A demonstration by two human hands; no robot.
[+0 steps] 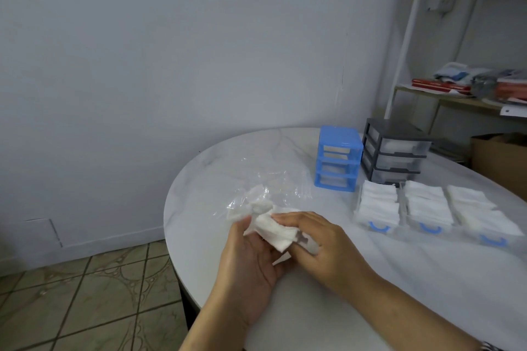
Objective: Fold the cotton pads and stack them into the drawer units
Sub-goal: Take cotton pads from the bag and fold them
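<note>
A white cotton pad [275,232] is held between both my hands above the white marble table [399,279]. My left hand [251,262] cups it from below, and my right hand [322,242] pinches its right end. Three clear pulled-out drawers [376,209] with blue handles lie to the right, packed with folded pads. Behind them stand a blue drawer unit [338,162] and a grey drawer unit [395,151].
A crumpled clear plastic bag [271,182] lies beyond my hands with a few loose pads [251,206] at its mouth. A shelf rack [462,88] and a cardboard box [499,157] stand at the right. Tiled floor lies below the table's left edge.
</note>
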